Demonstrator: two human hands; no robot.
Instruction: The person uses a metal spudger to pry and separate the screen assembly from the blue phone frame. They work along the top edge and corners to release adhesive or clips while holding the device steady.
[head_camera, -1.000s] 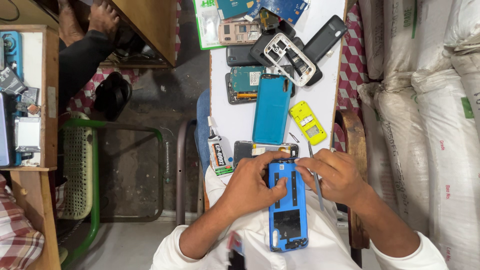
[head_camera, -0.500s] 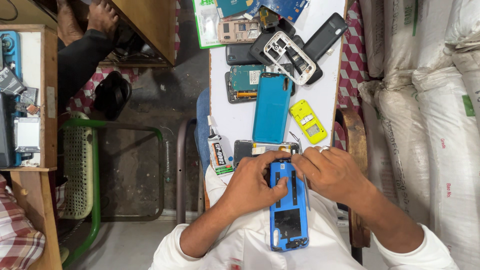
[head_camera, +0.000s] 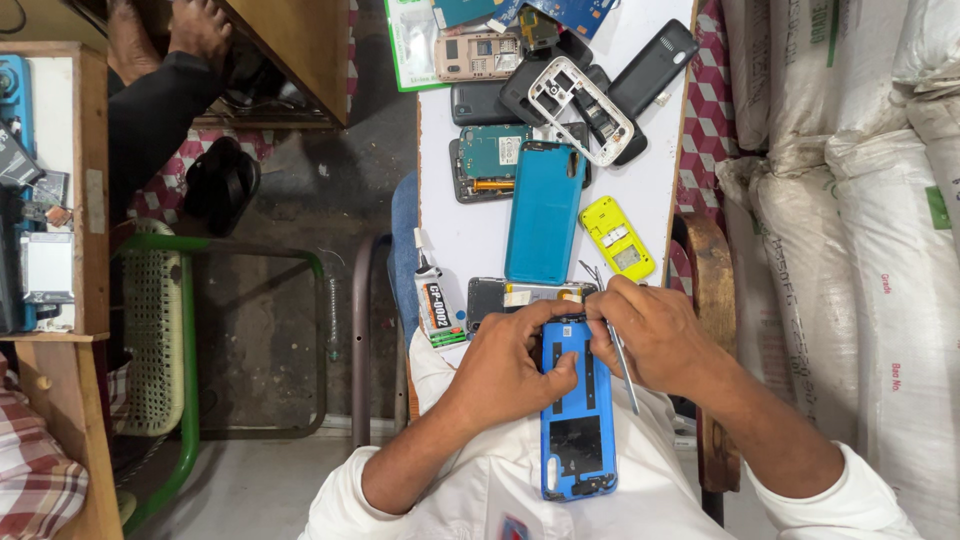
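A blue phone back cover (head_camera: 577, 420) lies inner side up over my lap at the near end of the white table (head_camera: 460, 240). My left hand (head_camera: 505, 365) grips its left edge, thumb pressed on the inside. My right hand (head_camera: 655, 335) rests at the cover's top right corner and holds thin metal tweezers (head_camera: 622, 360) along the right edge. Just beyond the cover lies an opened phone body (head_camera: 505, 297), partly hidden by my fingers.
On the table are a teal phone cover (head_camera: 545, 212), a small yellow cover (head_camera: 617, 238), a glue tube (head_camera: 433, 303), a white phone frame (head_camera: 580, 97) and several dark phone parts. White sacks (head_camera: 860, 220) stand at the right. Another person's feet (head_camera: 165, 30) are at the top left.
My right hand has shifted slightly left and down onto the cover's top right corner. The blue cover and my left hand stay almost in place.
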